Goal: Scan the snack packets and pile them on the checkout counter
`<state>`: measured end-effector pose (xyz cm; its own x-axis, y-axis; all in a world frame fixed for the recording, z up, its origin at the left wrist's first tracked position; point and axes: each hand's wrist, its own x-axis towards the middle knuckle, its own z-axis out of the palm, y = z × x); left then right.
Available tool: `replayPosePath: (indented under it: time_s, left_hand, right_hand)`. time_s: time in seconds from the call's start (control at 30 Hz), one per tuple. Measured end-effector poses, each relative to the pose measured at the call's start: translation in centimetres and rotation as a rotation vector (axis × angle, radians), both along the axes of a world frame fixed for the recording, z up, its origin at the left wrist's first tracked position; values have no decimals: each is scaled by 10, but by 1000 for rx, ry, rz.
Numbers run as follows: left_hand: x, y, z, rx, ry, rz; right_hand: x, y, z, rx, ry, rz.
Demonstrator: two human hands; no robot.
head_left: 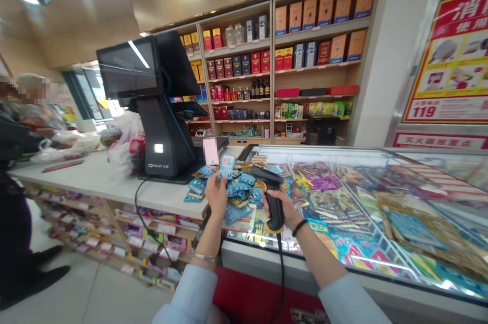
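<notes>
1. Here's the left hand (pixel 216 194), fingers pinching a blue packet (pixel 227 165) close to twelve o'clock; a slack pinch could drop it onto the pile (pixel 239 186) of packets.
2. Right hand (pixel 284 206) wraps the scanner (pixel 266 176) at one o'clock, nose towards eleven; stray aim might read a neighbour!
3. Cord (pixel 281 263) dangling towards six: a snag could tug the scanner.
4. Packets at the counter (pixel 110 174) edge, eleven o'clock: a brushing wrist could spill them.

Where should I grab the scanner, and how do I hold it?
Probably take the scanner by its handle, coming from the lower right. The handle is slim and reaches down below the head, which points away, so its front should stay uncovered. The person's right grip holds it there. The cord hangs from the bottom, so stay above that.
</notes>
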<state>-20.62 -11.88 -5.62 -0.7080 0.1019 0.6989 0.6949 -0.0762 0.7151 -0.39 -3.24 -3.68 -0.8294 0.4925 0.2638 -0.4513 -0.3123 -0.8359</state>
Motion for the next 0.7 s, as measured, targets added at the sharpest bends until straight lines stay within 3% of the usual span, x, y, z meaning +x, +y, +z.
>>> replayPosePath:
  time_s: [0.33,0.6,0.7]
  left_hand:
    - [0,0,0,4,9,8]
    - [-1,1,1,-119,161,153]
    - [-2,3,3,-136,211,134]
  right_hand:
    - [-2,2,-4,-12,-19,-7]
    - [-2,6,-2,-26,-13,4]
    - [-1,10,-2,-30,-24,1]
